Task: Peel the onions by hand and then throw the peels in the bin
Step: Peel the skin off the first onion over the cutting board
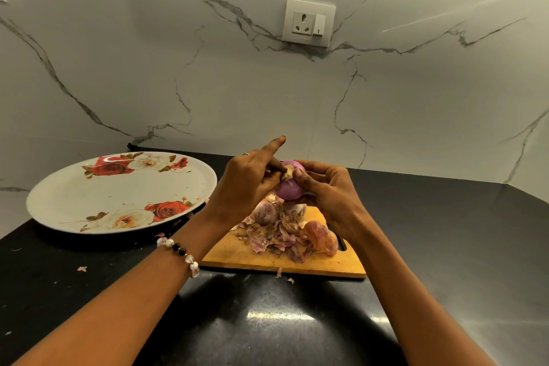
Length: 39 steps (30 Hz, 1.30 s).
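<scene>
While the floral plate on the left sits with nothing in it but a few flecks, so no peeled onions have landed there yet, most of the action is further right. Left hand is pinched closed on the dry papery bit at the tip of the onion, index finger sticking out straight. That onion is held up just above the cutting board and already looks mostly bare and shiny purple, so I'd say it's nearly done. Right hand is wrapped around its other side, gripping it steady.

Below them there's a decent pile of peels on the board, with at least two onions that look to have skin on them, one at the pile's right edge. A few scraps are loose on the black table too.

So roughly: one onion almost peeled, a couple left, and the whole binning part not started. No bin in view.
</scene>
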Available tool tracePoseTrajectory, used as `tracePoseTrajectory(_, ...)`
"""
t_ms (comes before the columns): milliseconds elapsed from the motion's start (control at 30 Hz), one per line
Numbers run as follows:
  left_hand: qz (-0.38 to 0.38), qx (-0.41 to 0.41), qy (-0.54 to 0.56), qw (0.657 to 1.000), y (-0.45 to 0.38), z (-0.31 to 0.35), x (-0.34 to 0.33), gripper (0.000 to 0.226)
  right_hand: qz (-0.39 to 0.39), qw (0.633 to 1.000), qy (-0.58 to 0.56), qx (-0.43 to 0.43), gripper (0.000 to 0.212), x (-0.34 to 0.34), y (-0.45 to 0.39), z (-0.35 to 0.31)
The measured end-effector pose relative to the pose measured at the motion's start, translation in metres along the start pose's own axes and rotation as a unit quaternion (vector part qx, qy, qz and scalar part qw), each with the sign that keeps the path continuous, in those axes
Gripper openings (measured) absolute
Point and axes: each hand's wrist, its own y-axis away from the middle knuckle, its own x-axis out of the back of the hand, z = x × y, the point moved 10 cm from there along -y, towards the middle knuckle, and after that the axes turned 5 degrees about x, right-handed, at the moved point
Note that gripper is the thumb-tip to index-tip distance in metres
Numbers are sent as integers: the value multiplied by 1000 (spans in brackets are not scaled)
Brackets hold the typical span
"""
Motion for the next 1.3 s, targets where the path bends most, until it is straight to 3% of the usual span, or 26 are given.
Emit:
tracePoseTrajectory(467, 32, 32, -21, 999, 3, -2, -3, 71, 5, 1000, -24, 9, 29, -1, -1, 0)
tracePoseTrajectory(700, 25, 89, 73, 993, -2, -13, 1, 65, -21, 999, -35, 15, 29, -3, -1, -5)
tracePoseTrajectory(867, -15, 190, 176, 966, -1, -30, -6, 62, -38, 999, -21, 12, 31, -2, -2, -6)
tracePoseTrajectory(1167, -54, 325, 367, 870, 8, -54, -18, 49, -45, 999, -24, 2, 35, 0, -2, -1)
tracePoseTrajectory(1300, -67, 285, 330, 898, 3, -47, -13, 49, -41, 999, -26, 5, 33, 0, -2, -2)
